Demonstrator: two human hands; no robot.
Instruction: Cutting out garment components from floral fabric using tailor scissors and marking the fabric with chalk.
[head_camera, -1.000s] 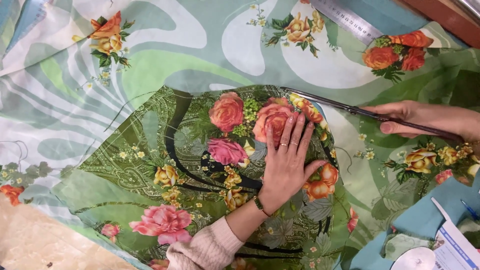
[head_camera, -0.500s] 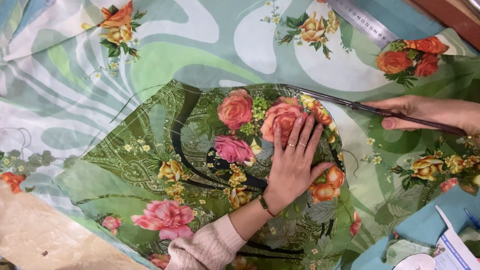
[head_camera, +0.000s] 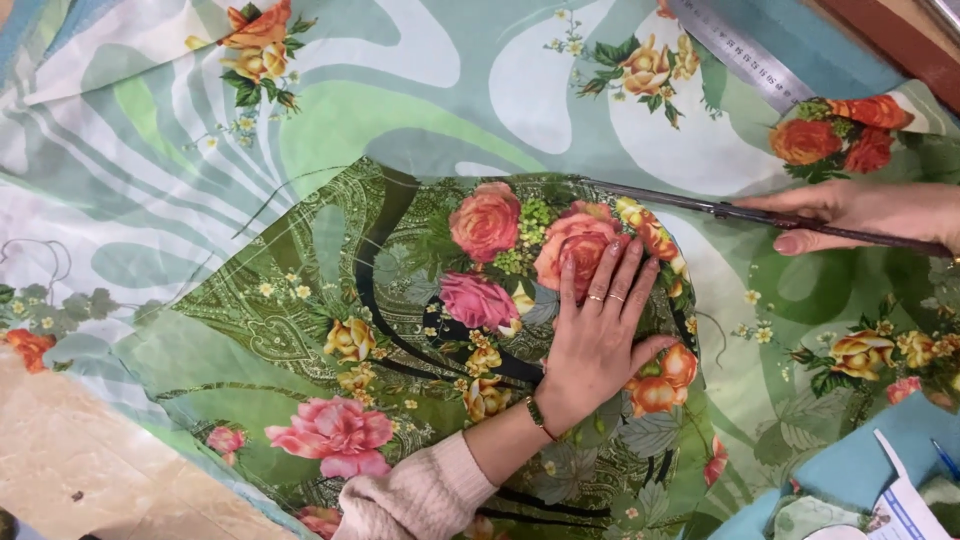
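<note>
Head view, L to R: brown paper (head_camera: 90, 480) at lower left; dark green floral fabric piece (head_camera: 330, 300) spread atop pale green floral cloth (head_camera: 400, 110); left hand (head_camera: 600, 335) open, pressed flat on fabric piece; long scissors (head_camera: 760, 215) along piece's upper edge; right hand (head_camera: 865, 212) gripping scissors; metal ruler (head_camera: 740, 52) upper right

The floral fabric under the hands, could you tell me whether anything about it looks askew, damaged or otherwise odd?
Nothing stands out. The left hand lies flat on the darker green floral piece, which sits smooth on the paler fabric. The right hand holds long scissors along the piece's upper edge. A loose thread trails nearby, normal for cutting.
</note>
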